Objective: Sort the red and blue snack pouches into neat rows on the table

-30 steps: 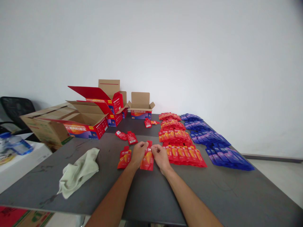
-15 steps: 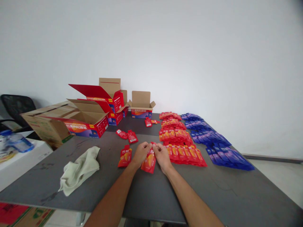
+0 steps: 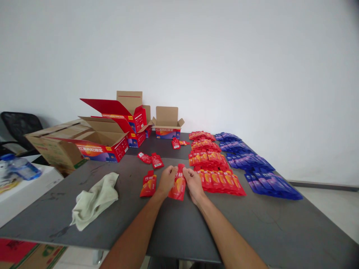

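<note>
At frame centre I pinch a red pouch (image 3: 177, 185) with both hands' fingers (image 3: 171, 172); tugging unevenly could tear it and spill on the bench (image 3: 174, 224).

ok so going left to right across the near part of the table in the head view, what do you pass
water bottle → cloth → loose red pouch → left hand → held pouch → right hand → red pouch row → blue pouch row

light: bright, even, diffuse | shadows: faint | focus: sharp ctr | edges: wide-angle warp, corners dark
</note>
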A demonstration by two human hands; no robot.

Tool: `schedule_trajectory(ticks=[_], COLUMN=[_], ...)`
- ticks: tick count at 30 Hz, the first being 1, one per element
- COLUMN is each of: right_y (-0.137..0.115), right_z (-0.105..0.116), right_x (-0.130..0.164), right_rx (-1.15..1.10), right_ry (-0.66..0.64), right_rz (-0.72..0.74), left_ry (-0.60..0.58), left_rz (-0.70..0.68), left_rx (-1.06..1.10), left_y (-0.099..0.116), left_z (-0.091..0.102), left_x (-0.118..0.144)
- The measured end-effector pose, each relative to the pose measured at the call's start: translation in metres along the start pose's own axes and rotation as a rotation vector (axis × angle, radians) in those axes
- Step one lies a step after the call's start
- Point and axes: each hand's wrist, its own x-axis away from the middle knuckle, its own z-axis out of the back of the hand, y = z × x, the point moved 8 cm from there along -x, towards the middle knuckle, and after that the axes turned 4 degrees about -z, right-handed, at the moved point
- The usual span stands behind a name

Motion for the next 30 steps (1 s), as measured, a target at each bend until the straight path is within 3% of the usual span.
schedule_trajectory(ticks=[3,10,15,20,30], right_y=[-0.002,0.000,0.003,0.001,0.008], right_z=[-0.005,-0.003,-0.008,-0.003,-0.007], right_x=[0.003,0.001,0.003,0.001,0.013], right_rx=[0.024,0.132,0.231,0.281,0.260], right_ry=[-0.040,0.008,-0.084,-0.017,-0.056], right_rz=[0.009,0.015,0.000,0.069,-0.016], left_ry=[0.063,0.128,0.226,0.189,0.242], left_rz=[0.008,-0.033,0.005,0.073,0.026], left_rx=[-0.052,-0.150,-0.126,0.010,-0.090], left_y=[-0.002,0.005,0.000,-0.011,-0.006], left_z=[0.008,0.013,0.025,0.023,0.031], left_x=[-0.001,0.001,0.000,0.000,-0.002])
